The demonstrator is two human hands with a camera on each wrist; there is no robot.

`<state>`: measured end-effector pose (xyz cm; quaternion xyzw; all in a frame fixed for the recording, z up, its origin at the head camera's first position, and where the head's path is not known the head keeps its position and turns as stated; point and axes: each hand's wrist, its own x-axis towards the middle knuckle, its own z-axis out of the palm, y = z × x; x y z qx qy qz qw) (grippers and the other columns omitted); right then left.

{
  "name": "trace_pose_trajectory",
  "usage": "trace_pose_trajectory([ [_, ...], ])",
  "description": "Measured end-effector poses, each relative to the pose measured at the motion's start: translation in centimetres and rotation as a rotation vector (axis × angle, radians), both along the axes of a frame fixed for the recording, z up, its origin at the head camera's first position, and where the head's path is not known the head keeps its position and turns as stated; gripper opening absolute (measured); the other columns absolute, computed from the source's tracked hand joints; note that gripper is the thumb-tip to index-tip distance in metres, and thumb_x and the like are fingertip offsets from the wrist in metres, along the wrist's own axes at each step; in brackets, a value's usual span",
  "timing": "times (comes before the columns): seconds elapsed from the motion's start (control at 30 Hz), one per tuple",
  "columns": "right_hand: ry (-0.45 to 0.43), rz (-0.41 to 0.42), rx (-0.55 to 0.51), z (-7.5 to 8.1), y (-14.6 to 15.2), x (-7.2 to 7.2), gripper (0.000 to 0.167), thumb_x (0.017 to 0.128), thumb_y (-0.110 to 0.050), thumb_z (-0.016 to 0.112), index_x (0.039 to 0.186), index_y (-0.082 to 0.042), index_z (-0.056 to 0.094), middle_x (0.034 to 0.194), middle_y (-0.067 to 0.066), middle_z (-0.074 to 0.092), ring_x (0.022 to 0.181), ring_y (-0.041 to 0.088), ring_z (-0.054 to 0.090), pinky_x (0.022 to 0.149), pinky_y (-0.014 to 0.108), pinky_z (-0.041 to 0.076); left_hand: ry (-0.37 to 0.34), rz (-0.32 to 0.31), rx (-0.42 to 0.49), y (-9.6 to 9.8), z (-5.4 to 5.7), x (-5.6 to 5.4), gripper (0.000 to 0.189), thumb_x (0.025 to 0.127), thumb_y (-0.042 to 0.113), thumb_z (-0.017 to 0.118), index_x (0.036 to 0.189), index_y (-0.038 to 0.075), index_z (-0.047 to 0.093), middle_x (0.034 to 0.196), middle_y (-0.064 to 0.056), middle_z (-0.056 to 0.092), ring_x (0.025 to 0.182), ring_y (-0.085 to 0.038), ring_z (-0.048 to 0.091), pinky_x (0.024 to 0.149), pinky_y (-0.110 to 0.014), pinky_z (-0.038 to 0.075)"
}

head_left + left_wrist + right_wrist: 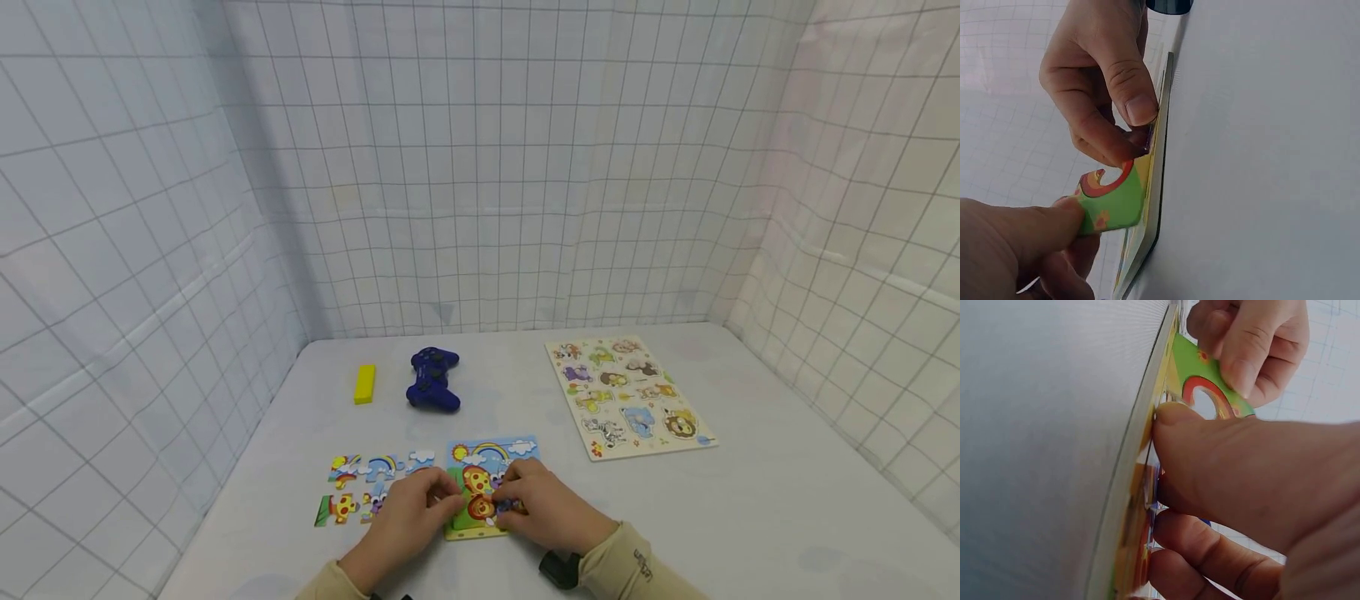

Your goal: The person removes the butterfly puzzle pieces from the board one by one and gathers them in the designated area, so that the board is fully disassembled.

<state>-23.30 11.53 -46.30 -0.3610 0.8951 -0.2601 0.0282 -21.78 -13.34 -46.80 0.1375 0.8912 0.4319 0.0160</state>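
Note:
In the head view, a small picture puzzle board (pixel 471 535) lies in front of me, printed with a sun, rainbow and animals. My left hand (pixel 414 512) is at its left edge. Between thumb and fingers it pinches a green puzzle piece (pixel 1113 211) with a red-orange curved cutout, tilted up from the board in the left wrist view. My right hand (pixel 553 510) bends over the lower right part of the board, its thumb and fingertips gripping a dark bluish puzzle piece (pixel 510 505) at the surface. The fingers hide most of that piece.
Several loose puzzle pieces (pixel 342 508) lie left of the board, partly behind the left hand. Farther back are a yellow block (pixel 364 384) and a dark blue game controller (pixel 432 380). An animal puzzle board (pixel 626 398) lies at the right. Gridded cloth walls (pixel 480 167) enclose the table.

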Motion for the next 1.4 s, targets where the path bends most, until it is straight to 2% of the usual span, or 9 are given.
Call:
trace_pose_trajectory([
  [0.1, -0.001, -0.002, 0.011, -0.1, 0.1, -0.1, 0.025, 0.096, -0.028, 0.075, 0.118, -0.017, 0.077, 0.11, -0.008, 0.057, 0.1, 0.006, 0.045, 0.085, 0.025, 0.043, -0.027, 0.014, 0.04, -0.7, 0.5, 0.2, 0.014, 0.094, 0.031, 0.076, 0.093, 0.019, 0.07, 0.084, 0.01, 0.066, 0.073, -0.009, 0.057, 0.063, -0.023, 0.048],
  [0.2, -0.018, 0.0, 0.016, -0.2, 0.1, 0.0, 0.027, 0.096, -0.03, 0.075, 0.119, -0.017, 0.077, 0.109, -0.009, 0.055, 0.099, 0.005, 0.043, 0.082, 0.024, 0.042, -0.068, 0.051, 0.081, -2.6, 1.2, 0.9, 0.018, 0.094, 0.032, 0.076, 0.095, 0.015, 0.07, 0.084, 0.006, 0.068, 0.072, -0.012, 0.059, 0.06, -0.025, 0.048],
  [0.43, -0.04, -0.02, 0.034, -0.3, 0.2, 0.0, 0.042, 0.092, -0.044, 0.077, 0.126, -0.02, 0.074, 0.113, -0.01, 0.054, 0.101, 0.005, 0.043, 0.084, 0.024, 0.043, -0.174, 0.238, 0.102, -11.1, 1.5, 2.8, 0.023, 0.095, 0.03, 0.075, 0.102, 0.008, 0.07, 0.086, 0.0, 0.068, 0.067, -0.012, 0.058, 0.057, -0.027, 0.049],
  [0.53, -0.042, -0.01, 0.048, -0.2, 0.0, 0.1, 0.049, 0.089, -0.049, 0.078, 0.13, -0.021, 0.072, 0.116, -0.009, 0.053, 0.103, 0.007, 0.043, 0.085, 0.025, 0.043, -0.212, 0.232, 0.064, -14.3, 1.2, 3.8, 0.027, 0.097, 0.031, 0.073, 0.103, 0.005, 0.07, 0.085, -0.002, 0.069, 0.062, -0.01, 0.054, 0.055, -0.027, 0.048],
  [0.63, -0.043, 0.001, 0.062, 0.0, -0.1, 0.2, 0.051, 0.089, -0.049, 0.079, 0.131, -0.022, 0.071, 0.118, -0.009, 0.053, 0.104, 0.007, 0.043, 0.086, 0.026, 0.043, -0.223, 0.207, 0.022, -16.4, 0.7, 4.4, 0.029, 0.097, 0.033, 0.072, 0.103, 0.004, 0.071, 0.084, -0.003, 0.069, 0.061, -0.01, 0.053, 0.054, -0.027, 0.048],
  [0.83, -0.051, -0.013, 0.073, 0.2, 0.1, 0.2, 0.05, 0.089, -0.046, 0.08, 0.132, -0.022, 0.071, 0.116, -0.008, 0.053, 0.101, 0.008, 0.042, 0.082, 0.025, 0.04, -0.17, 0.164, -0.06, -16.8, -0.3, 4.4, 0.027, 0.095, 0.037, 0.074, 0.098, 0.01, 0.072, 0.081, 0.002, 0.069, 0.069, -0.006, 0.056, 0.063, -0.024, 0.046],
  [1.0, -0.058, -0.013, 0.078, 0.1, 0.2, 0.1, 0.051, 0.089, -0.048, 0.079, 0.132, -0.023, 0.071, 0.116, -0.008, 0.053, 0.1, 0.008, 0.041, 0.082, 0.024, 0.04, -0.166, 0.152, -0.088, -16.4, -0.3, 4.6, 0.025, 0.094, 0.036, 0.075, 0.095, 0.011, 0.07, 0.079, 0.002, 0.066, 0.07, -0.005, 0.055, 0.064, -0.023, 0.044],
  [1.27, -0.074, -0.021, 0.08, 0.3, 0.1, 0.2, 0.051, 0.089, -0.047, 0.079, 0.133, -0.022, 0.07, 0.116, -0.009, 0.052, 0.102, 0.008, 0.042, 0.084, 0.025, 0.04, -0.157, 0.215, -0.154, -15.7, -0.4, 4.6, 0.016, 0.09, 0.026, 0.078, 0.091, 0.014, 0.066, 0.076, 0.004, 0.062, 0.069, -0.006, 0.053, 0.064, -0.023, 0.042],
  [1.4, -0.071, -0.017, 0.076, 0.2, 0.0, 0.2, 0.051, 0.089, -0.047, 0.079, 0.133, -0.021, 0.07, 0.118, -0.009, 0.053, 0.106, 0.008, 0.043, 0.088, 0.027, 0.043, -0.15, 0.214, -0.168, -15.6, -0.7, 4.7, 0.017, 0.088, 0.026, 0.079, 0.091, 0.015, 0.066, 0.076, 0.005, 0.062, 0.068, -0.005, 0.053, 0.064, -0.023, 0.042],
])
